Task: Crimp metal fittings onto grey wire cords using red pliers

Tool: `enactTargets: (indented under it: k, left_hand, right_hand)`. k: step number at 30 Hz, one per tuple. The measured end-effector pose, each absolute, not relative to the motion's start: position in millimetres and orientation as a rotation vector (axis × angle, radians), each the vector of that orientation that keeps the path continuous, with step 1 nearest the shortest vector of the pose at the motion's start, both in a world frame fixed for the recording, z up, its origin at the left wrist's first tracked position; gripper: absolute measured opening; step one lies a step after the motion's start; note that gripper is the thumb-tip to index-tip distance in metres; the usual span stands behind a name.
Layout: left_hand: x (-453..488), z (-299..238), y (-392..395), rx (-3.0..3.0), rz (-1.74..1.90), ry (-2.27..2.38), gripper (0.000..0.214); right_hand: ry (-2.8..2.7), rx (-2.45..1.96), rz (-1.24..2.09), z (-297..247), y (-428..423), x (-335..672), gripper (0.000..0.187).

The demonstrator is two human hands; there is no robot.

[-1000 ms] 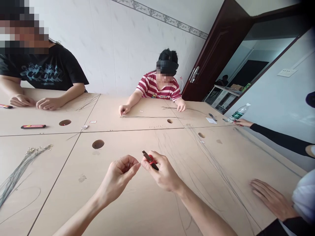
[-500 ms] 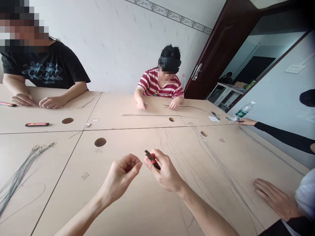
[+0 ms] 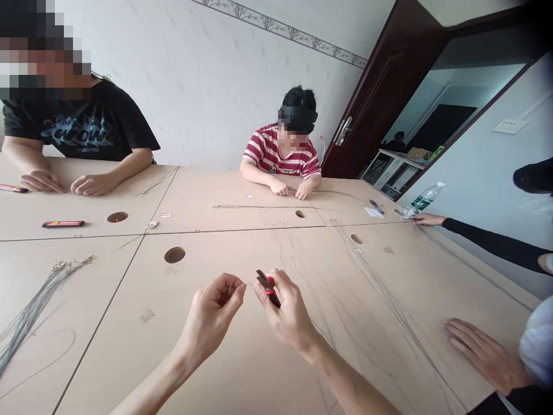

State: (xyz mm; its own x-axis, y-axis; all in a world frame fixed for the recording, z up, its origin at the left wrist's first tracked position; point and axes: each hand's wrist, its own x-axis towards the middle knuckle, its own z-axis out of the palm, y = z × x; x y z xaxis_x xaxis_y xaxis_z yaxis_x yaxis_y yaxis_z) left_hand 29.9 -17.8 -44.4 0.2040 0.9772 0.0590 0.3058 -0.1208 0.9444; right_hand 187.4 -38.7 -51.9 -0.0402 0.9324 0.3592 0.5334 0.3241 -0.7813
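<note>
My left hand (image 3: 218,305) is closed in a pinch on a thin wire. A small curved end of the wire (image 3: 249,283) sticks out past the fingertips, and the rest is mostly hidden by the fingers. My right hand (image 3: 287,308) is wrapped round a pair of small pliers (image 3: 266,285) with red and black handles. Their dark jaws point up and to the left, a little apart from the wire end. Both hands are above the table, a short gap between them.
A bundle of wires with metal clasps (image 3: 52,288) lies at left, and long loose wires (image 3: 389,294) at right. The table (image 3: 207,380) has round holes (image 3: 175,255). Two people sit opposite; another person's hand (image 3: 486,349) rests at right. A bottle (image 3: 421,202) stands at far right.
My hands have drawn slightly apart, and the wire's curved end now shows between them. The person in the striped shirt has brought their two hands together.
</note>
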Motion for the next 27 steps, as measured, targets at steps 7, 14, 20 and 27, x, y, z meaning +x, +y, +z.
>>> enactTargets:
  k: [7, 14, 20, 27]
  left_hand:
    - [28, -42, -18, 1.551, 0.955, 1.24, 0.028]
    - [27, -43, -18, 1.541, 0.916, 1.235, 0.029]
    - [23, -46, -16, 1.527, 0.913, 1.243, 0.031]
    - [23, -47, -15, 1.536, 0.901, 1.225, 0.032]
  right_hand:
    - [-1.679, -1.312, 0.681, -50, -40, 193, 0.014]
    - [-1.567, -1.313, 0.883, -49, -32, 189, 0.021]
    - [-1.36, -1.34, 1.116, -57, -24, 193, 0.032]
    - [-1.446, -1.277, 1.199, -45, -30, 191, 0.024]
